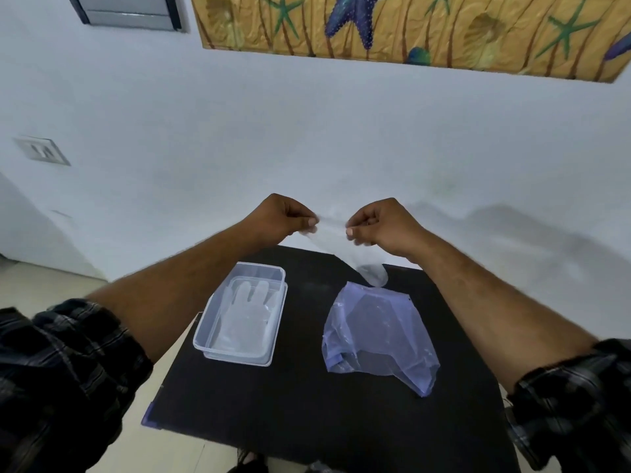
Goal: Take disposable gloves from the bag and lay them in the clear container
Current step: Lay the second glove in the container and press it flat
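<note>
A thin clear disposable glove [345, 249] hangs in the air above the black table, its lower end dangling just over the bag. My left hand [281, 216] pinches its top left corner and my right hand [379, 223] pinches its top right corner. Below to the left, the clear container [278, 322] stands on the table with another glove [244, 315] lying flat inside, fingers pointing away from me. The bluish translucent plastic bag [377, 336] lies crumpled to the right of the container.
The small black table [293, 404] stands against a white wall, with pale floor showing at its left side. A switch plate [42, 151] is on the wall at left and a painted picture [409, 25] hangs above.
</note>
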